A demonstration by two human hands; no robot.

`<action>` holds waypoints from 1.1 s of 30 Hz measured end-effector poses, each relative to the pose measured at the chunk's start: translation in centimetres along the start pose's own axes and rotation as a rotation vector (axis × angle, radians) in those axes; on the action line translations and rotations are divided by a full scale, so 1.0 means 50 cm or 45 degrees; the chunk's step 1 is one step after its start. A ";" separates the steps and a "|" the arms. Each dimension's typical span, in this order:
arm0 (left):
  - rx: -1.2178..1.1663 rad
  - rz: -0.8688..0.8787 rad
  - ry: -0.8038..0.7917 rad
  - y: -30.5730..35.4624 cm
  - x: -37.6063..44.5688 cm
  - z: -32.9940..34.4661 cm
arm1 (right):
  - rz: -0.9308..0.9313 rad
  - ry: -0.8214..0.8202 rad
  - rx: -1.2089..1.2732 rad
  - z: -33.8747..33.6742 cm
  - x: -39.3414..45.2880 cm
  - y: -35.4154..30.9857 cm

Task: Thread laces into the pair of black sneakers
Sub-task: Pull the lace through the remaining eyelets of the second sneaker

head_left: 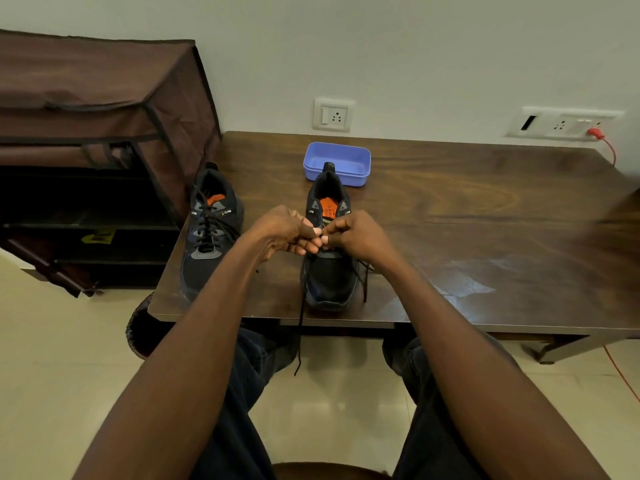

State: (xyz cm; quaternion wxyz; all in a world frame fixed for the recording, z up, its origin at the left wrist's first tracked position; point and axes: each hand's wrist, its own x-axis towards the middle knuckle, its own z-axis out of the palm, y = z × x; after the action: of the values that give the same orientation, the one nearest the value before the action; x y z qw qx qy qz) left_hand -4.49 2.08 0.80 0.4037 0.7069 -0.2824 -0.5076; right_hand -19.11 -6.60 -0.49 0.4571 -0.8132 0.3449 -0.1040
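Two black sneakers with orange insoles stand on the dark wooden table (450, 216), toes toward me. The left sneaker (209, 233) has a black lace crossed through its eyelets. The right sneaker (329, 271) sits in front of me with its upper eyelets bare. My left hand (284, 232) and my right hand (356, 235) meet fingertip to fingertip over its tongue, pinching the black lace (300, 327). One lace end hangs over the table's front edge between my knees; the other lies beside the shoe's right side.
A blue plastic tray (337, 162) sits behind the right sneaker. A brown fabric shoe rack (97, 133) stands left of the table. Wall sockets and a red cable (606, 143) are at the back right. My knees are under the table's front edge.
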 end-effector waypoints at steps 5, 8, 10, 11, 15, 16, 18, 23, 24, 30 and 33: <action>-0.012 0.008 0.033 0.000 0.001 0.000 | 0.069 0.023 0.177 0.007 0.007 0.006; -0.001 -0.011 0.161 -0.004 0.008 0.005 | 0.092 0.220 -0.087 0.015 0.020 0.018; 0.030 -0.042 0.265 -0.011 0.018 0.004 | 0.087 0.294 -0.337 0.020 0.026 0.027; 0.036 -0.058 0.297 -0.014 0.022 0.004 | 0.092 0.283 -0.373 0.022 0.027 0.031; 0.014 -0.128 0.281 -0.028 0.031 0.012 | 0.122 0.272 -0.386 0.034 0.034 0.039; 0.010 -0.142 0.266 -0.030 0.032 0.016 | 0.124 0.267 -0.377 0.037 0.035 0.039; 0.005 -0.157 0.251 -0.034 0.034 0.021 | 0.134 0.233 -0.319 0.045 0.035 0.040; -0.025 -0.175 0.262 -0.039 0.044 0.020 | 0.315 0.302 0.146 0.043 0.035 0.043; -0.029 -0.177 0.264 -0.040 0.045 0.020 | 0.342 0.299 0.199 0.042 0.035 0.043; -0.059 -0.186 0.261 -0.047 0.050 0.023 | 0.382 0.255 0.342 0.049 0.031 0.039; -0.059 -0.190 0.277 -0.051 0.055 0.023 | 0.396 0.221 0.393 0.048 0.034 0.039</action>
State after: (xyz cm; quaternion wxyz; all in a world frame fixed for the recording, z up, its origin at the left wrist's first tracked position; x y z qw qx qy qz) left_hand -4.72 0.85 -2.93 0.4094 0.7672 -0.1719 -0.4629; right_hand -17.60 -6.76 -3.66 0.5552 -0.6588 0.4840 -0.1532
